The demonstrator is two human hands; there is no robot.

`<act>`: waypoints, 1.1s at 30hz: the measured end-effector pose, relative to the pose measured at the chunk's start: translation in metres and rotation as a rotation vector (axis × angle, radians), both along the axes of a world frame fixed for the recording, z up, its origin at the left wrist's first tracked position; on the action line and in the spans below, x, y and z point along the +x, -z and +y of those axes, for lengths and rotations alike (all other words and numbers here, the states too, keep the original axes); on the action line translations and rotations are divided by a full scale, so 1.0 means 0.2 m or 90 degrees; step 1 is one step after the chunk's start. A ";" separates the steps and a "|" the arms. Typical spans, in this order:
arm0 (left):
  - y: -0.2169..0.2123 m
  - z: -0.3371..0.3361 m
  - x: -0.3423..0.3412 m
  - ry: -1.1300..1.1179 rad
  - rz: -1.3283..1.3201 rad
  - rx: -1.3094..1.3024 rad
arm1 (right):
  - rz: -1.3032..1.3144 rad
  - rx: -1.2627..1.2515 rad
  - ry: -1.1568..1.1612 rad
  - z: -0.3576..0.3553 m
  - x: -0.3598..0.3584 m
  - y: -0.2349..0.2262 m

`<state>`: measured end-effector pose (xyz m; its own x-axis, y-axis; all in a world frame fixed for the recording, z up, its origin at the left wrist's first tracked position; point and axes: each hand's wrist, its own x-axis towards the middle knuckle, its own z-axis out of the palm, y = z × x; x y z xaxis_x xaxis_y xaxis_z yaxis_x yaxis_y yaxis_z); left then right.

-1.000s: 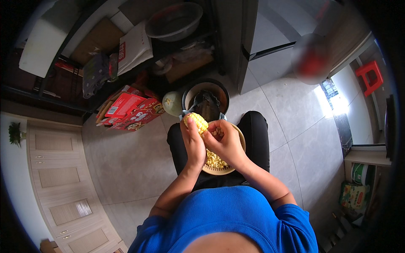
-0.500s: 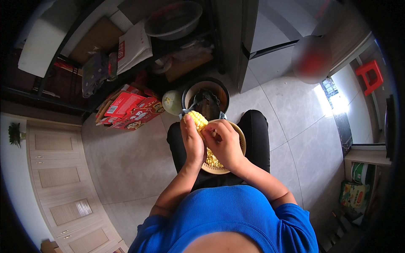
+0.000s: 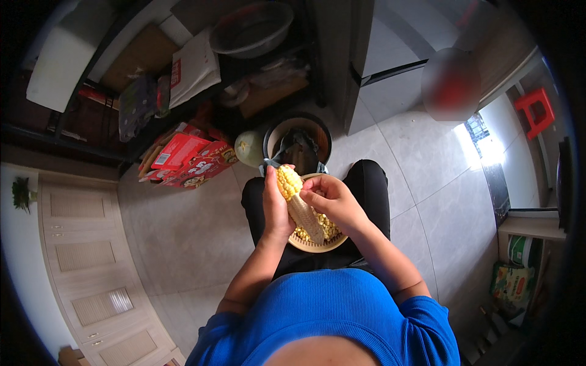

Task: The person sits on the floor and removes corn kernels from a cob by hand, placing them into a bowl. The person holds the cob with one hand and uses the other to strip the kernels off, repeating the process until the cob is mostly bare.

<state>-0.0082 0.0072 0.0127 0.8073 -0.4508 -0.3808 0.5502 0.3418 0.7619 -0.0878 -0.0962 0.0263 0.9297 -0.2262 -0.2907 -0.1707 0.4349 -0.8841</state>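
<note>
A corn cob slants over my lap; its far end carries yellow kernels, while the near part is stripped to the pale core. My left hand is closed around the cob from the left. With thumb and fingers pinched, my right hand presses on the cob's right side where kernels meet bare core. Under both hands a round tan basket rests on my lap, holding loose yellow kernels. My fingertips partly cover what the right hand pinches.
Beyond my knees stands a round bin with a dark liner. Left of it lie a pale green melon and red cardboard boxes. A dark shelf holds a clear basin. A grey refrigerator stands at far right.
The cob has turned and tipped toward me, so its stripped core now shows above the basket. My right hand has shifted slightly right and nearer, its fingers still at the kernels.
</note>
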 end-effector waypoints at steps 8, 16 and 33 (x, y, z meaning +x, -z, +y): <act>-0.07 -0.03 -0.04 -0.022 -0.027 0.031 | -0.062 0.003 0.068 0.08 0.02 0.01; -0.04 -0.01 -0.04 -0.038 -0.027 0.009 | -0.121 -0.052 0.106 0.10 0.03 0.01; -0.08 -0.02 -0.02 -0.075 -0.021 0.041 | -0.076 -0.137 0.054 0.07 0.04 -0.02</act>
<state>-0.0129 0.0029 0.0289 0.8659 -0.3278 -0.3779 0.4832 0.3527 0.8013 -0.0797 -0.0832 0.0298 0.9295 -0.3497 -0.1169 -0.0308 0.2423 -0.9697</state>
